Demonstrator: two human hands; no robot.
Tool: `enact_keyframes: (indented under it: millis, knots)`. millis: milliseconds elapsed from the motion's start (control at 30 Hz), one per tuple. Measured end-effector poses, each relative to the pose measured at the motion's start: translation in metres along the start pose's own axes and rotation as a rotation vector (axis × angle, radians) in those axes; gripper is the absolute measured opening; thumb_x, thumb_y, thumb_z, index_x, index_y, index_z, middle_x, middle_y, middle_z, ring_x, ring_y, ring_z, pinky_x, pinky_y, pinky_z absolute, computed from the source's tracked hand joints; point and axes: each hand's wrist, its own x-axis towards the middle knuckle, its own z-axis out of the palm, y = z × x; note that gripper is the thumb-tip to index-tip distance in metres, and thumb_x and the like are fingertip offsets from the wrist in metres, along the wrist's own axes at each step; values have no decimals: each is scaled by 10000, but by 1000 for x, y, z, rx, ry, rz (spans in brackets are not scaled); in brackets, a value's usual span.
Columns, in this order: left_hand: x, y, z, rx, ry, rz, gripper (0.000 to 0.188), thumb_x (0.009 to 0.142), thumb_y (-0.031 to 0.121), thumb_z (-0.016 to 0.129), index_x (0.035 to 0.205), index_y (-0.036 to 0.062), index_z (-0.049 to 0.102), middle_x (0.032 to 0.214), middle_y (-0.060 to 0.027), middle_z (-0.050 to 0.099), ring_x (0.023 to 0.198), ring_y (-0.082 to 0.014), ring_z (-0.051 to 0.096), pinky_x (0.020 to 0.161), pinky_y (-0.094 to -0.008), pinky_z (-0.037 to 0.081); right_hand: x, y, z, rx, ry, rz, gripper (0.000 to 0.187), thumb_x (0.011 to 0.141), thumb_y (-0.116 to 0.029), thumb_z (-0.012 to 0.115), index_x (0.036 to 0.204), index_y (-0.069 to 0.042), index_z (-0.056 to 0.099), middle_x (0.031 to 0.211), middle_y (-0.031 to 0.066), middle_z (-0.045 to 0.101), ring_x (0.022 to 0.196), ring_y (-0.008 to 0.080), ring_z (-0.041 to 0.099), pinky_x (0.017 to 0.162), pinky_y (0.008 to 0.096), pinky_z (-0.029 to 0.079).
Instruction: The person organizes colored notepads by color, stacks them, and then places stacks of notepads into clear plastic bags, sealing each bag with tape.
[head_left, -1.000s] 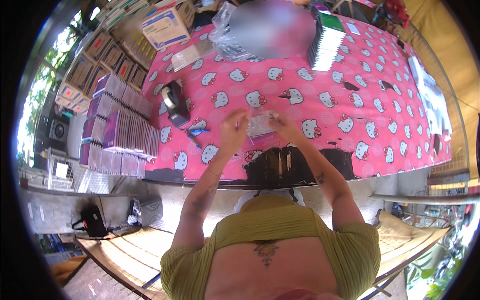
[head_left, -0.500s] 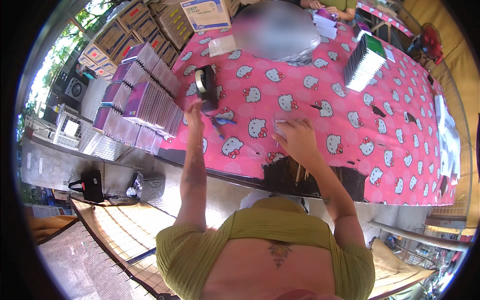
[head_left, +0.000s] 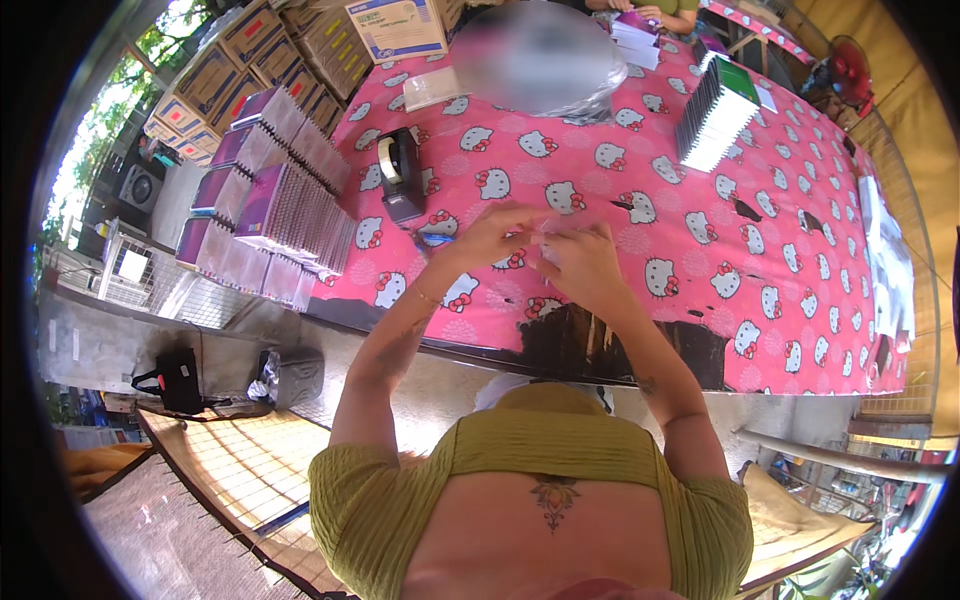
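Both hands meet over the pink cartoon-print tablecloth, just in front of me. Between the fingertips is a small pale, partly see-through piece [head_left: 549, 232], its kind too small to tell. My right hand [head_left: 585, 262] is closed on it from the right. My left hand [head_left: 493, 236] reaches in from the left with its fingers pinched; whatever they hold is too small to make out. Left of my left hand stands a black tape dispenser [head_left: 403, 178] with a roll of tape. A blue-handled tool [head_left: 436, 239], partly hidden by my left wrist, lies by the dispenser.
Stacks of spiral notebooks with purple covers [head_left: 280, 210] stand at the table's left edge. Another spiral stack with a green cover [head_left: 717, 115] is at the far right. Cardboard boxes [head_left: 398, 28] sit at the back. Across the table, another person's hands [head_left: 648, 14] are near some notebooks.
My left hand has moved from beside the tape dispenser rightward to my right hand, and its fingers now pinch by the small pale piece. My right hand stays nearly in place.
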Motion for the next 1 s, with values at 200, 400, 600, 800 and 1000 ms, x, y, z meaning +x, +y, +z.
enact_keyframes:
  millis: [200,400,600,800,1000]
  knots:
    - [8,4,-6,174,-54,243,134,821,82,760,951,113,746,1237,-76,542,1249,-237,467,1025,-396,389,-8,2,-45,-121,150,21,478,694,-379,824,1097,-164,684,1128,47,623,1079,280,579,925,450,383]
    - [30,7,3,209,-19,315,178,772,112,780,928,196,766,1442,-128,438,1326,-338,391,1089,-484,319,-57,78,-6,518,50,139,595,639,-319,876,1175,-175,662,1300,94,534,1246,289,473,985,522,370]
    - [50,-10,43,375,-21,369,235,791,112,771,1010,194,742,1551,-152,300,1427,-369,260,1133,-511,259,-56,70,25,250,-39,-67,528,730,-240,829,1229,-168,671,1557,166,269,1416,370,300,1122,492,310]
    - [48,-29,79,-45,343,18,637,835,177,776,1391,126,470,1561,-158,277,1399,-321,337,1055,-471,393,-52,83,46,773,136,-79,378,826,-261,776,1167,-116,699,1566,179,214,1412,336,322,1078,458,366]
    - [25,-60,52,-519,-112,-373,598,905,232,723,1416,46,473,1292,-77,600,1185,-166,554,919,-295,487,-7,127,55,1266,-271,388,586,860,-259,756,1370,-99,517,1407,156,429,1348,276,405,1073,407,358]
